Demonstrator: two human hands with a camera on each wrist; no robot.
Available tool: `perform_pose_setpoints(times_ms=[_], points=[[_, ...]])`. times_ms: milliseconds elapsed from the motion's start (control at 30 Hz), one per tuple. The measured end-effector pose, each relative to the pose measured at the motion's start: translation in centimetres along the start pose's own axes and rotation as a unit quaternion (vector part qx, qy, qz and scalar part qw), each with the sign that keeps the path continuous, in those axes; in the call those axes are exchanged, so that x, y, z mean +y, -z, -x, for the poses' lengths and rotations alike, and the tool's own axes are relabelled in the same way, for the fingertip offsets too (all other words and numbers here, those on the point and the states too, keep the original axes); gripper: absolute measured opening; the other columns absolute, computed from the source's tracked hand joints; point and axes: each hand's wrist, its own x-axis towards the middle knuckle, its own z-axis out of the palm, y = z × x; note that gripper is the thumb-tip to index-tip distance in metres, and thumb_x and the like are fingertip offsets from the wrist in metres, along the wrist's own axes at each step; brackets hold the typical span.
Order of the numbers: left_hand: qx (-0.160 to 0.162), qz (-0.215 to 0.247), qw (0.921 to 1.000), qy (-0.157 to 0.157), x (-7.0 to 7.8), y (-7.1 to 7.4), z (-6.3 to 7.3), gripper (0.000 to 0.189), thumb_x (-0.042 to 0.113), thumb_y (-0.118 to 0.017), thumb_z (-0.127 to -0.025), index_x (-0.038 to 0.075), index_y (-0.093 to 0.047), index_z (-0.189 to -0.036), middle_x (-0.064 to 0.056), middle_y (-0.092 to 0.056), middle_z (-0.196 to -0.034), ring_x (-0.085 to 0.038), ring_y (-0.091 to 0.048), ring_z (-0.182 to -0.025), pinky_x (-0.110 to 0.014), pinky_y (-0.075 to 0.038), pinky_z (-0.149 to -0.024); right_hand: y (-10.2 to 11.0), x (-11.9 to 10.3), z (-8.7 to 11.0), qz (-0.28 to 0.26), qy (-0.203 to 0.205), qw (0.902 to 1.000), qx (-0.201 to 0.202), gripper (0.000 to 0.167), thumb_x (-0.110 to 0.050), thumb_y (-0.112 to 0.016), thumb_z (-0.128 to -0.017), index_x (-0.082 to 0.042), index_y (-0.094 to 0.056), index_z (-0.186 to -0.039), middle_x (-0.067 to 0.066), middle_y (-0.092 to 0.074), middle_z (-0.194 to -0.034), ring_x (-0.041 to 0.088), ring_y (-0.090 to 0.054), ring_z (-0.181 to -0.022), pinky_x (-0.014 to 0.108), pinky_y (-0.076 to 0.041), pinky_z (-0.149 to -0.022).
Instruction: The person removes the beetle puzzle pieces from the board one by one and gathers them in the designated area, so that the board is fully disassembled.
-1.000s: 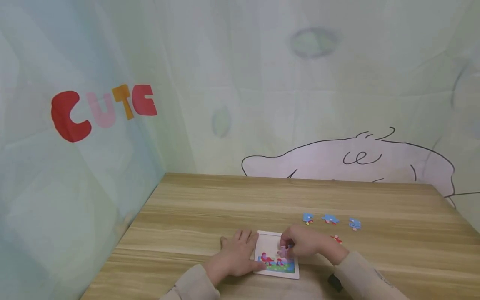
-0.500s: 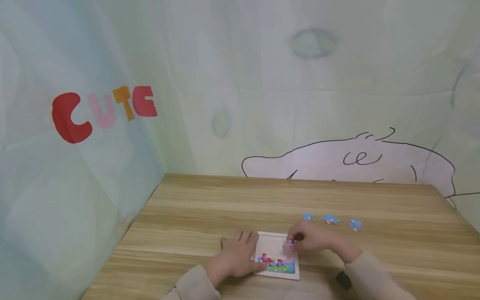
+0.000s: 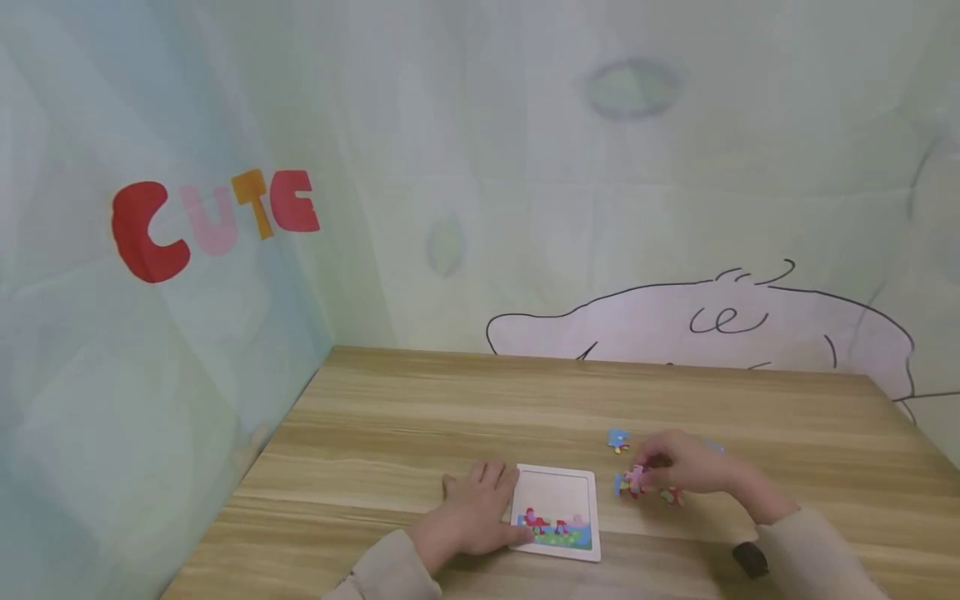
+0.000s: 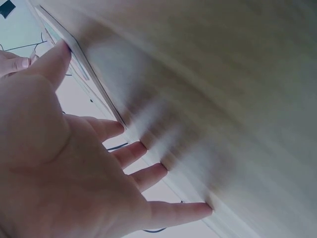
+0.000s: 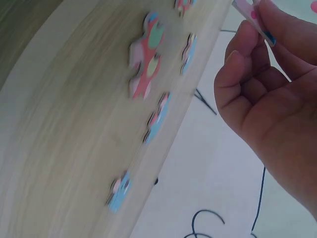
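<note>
In the head view, a small square puzzle tray (image 3: pixel 551 471) with a raised white border lies on the table, its lower part filled with green, blue and red pieces. My left hand (image 3: pixel 480 510) rests at its left side, fingers spread and thumb over the lower left border. The left wrist view shows those fingertips (image 4: pixel 161 169) touching down along the table. To the right of the tray, my right hand (image 3: pixel 686 462) pinches a pink puzzle piece (image 3: pixel 636 475) between thumb and fingers. The right wrist view shows this piece (image 5: pixel 250 16) nearly edge-on, raised above the table.
Loose puzzle pieces lie right of the tray: a blue one (image 3: pixel 618 440), another blue one (image 3: pixel 715 447) partly behind the right hand, and a red and green one (image 3: pixel 672 496). A black object (image 3: pixel 751 559) shows by the right sleeve. Printed cloth (image 3: pixel 420 167) hangs behind the table (image 3: pixel 390 417).
My right hand has moved right from over the tray, carrying the pink puzzle piece to the loose pieces. The left hand has stayed at the tray's side.
</note>
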Motion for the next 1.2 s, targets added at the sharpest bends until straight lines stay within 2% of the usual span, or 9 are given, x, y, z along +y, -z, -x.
perform_pose_setpoints(times_ms=[100, 300, 400, 667, 933, 1067, 1200], points=[[0.001, -0.002, 1.0, -0.001, 0.1, 0.0, 0.1, 0.09, 0.067, -0.057, -0.083, 0.009, -0.037, -0.148, -0.015, -0.035, -0.151, -0.039, -0.031, -0.138, -0.077, -0.027, -0.093, 0.6, 0.7, 1.0, -0.008, -0.015, 0.9998, -0.002, 0.005, -0.013, -0.066, -0.09, -0.01, -0.069, -0.092, -0.006, -0.061, -0.082, 0.004, -0.053, -0.069, 0.023, -0.046, -0.06], [0.003, -0.002, 1.0, -0.003, 0.2, 0.0, 0.1, 0.09, 0.067, -0.057, -0.083, 0.008, -0.037, -0.148, -0.014, -0.035, -0.151, -0.039, -0.032, -0.138, -0.077, -0.027, -0.093, 1.9, 2.0, 3.0, 0.013, -0.017, 0.9997, 0.013, 0.004, -0.011, -0.067, -0.087, -0.01, -0.068, -0.091, -0.008, -0.062, -0.083, 0.001, -0.054, -0.076, 0.024, -0.047, -0.066], [0.003, -0.001, 1.0, -0.003, 0.2, 0.0, 0.1, 0.091, 0.068, -0.057, -0.083, 0.008, -0.037, -0.148, -0.014, -0.035, -0.151, -0.039, -0.031, -0.138, -0.077, -0.027, -0.093, 2.4, 2.6, 3.9, 0.021, -0.026, 0.9993, 0.018, 0.003, -0.011, -0.068, -0.085, -0.011, -0.066, -0.088, -0.009, -0.061, -0.082, 0.0, -0.052, -0.075, 0.024, -0.046, -0.065], [0.002, 0.0, 1.0, -0.002, 0.2, -0.1, 0.0, 0.091, 0.068, -0.055, -0.083, 0.007, -0.037, -0.148, -0.014, -0.034, -0.151, -0.039, -0.031, -0.138, -0.077, -0.027, -0.093, 3.2, 4.0, 5.9, 0.004, -0.045, 0.9988, 0.021, 0.009, -0.008, -0.07, -0.082, -0.003, -0.065, -0.087, -0.004, -0.064, -0.082, 0.001, -0.055, -0.074, 0.023, -0.046, -0.064], [0.001, 0.0, 1.0, 0.001, 0.0, -0.1, 0.1, 0.091, 0.068, -0.055, -0.083, 0.007, -0.037, -0.148, -0.015, -0.033, -0.153, -0.04, -0.031, -0.139, -0.077, -0.026, -0.093, 3.4, 5.0, 6.8, 0.001, -0.109, 0.9939, 0.018, 0.015, -0.012, -0.071, -0.081, -0.004, -0.064, -0.092, 0.003, -0.064, -0.087, 0.006, -0.054, -0.078, 0.024, -0.046, -0.067], [-0.002, 0.0, 1.0, 0.002, 0.1, 0.0, 0.1, 0.091, 0.068, -0.056, -0.083, 0.007, -0.037, -0.148, -0.015, -0.033, -0.153, -0.04, -0.031, -0.139, -0.077, -0.026, -0.094, 3.4, 5.5, 7.1, -0.008, -0.119, 0.9928, 0.016, 0.017, -0.012, -0.07, -0.081, -0.003, -0.064, -0.095, 0.004, -0.063, -0.089, 0.007, -0.054, -0.079, 0.025, -0.045, -0.067], [-0.004, -0.002, 1.0, 0.003, 0.1, 0.0, 0.1, 0.091, 0.068, -0.056, -0.083, 0.007, -0.037, -0.148, -0.015, -0.033, -0.153, -0.04, -0.031, -0.139, -0.078, -0.026, -0.094, 3.3, 6.0, 7.2, -0.026, -0.106, 0.994, 0.009, 0.018, -0.01, -0.07, -0.081, -0.002, -0.064, -0.096, 0.005, -0.063, -0.089, 0.006, -0.053, -0.077, 0.024, -0.044, -0.066]])
